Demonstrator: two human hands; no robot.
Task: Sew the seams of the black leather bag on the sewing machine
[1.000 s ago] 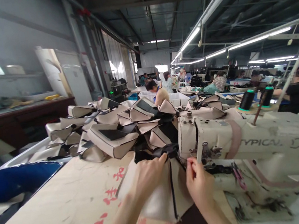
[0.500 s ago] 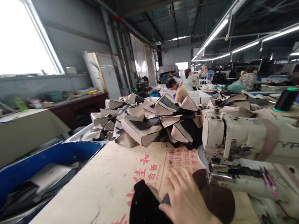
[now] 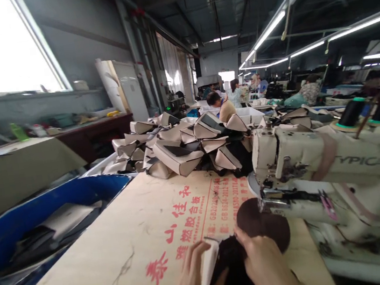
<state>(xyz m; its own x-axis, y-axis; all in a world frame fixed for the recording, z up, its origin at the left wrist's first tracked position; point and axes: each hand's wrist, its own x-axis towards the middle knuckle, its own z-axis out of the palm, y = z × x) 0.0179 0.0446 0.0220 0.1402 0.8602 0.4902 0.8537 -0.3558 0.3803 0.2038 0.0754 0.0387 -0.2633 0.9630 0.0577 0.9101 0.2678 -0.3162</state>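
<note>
My left hand (image 3: pixel 192 281) and my right hand (image 3: pixel 267 266) both grip a dark and cream fabric piece (image 3: pixel 227 260) at the near edge of the plywood worktable (image 3: pixel 128 259). The left fingers curl round its cream edge, while the right hand presses on the dark part. A round brown flap of the piece (image 3: pixel 263 224) reaches under the needle area of the cream sewing machine (image 3: pixel 319 157), which stands just right of my hands.
A heap of sewn cream and black pieces (image 3: pixel 184 150) lies at the table's far end. A blue bin (image 3: pixel 27 222) with fabric scraps sits to the left. Black thread cones (image 3: pixel 352 112) stand behind the machine. Other people work at benches beyond.
The piece has come away from the machine head toward me. My left hand is back in view and holds it together with the right. The camera has swung left and down.
</note>
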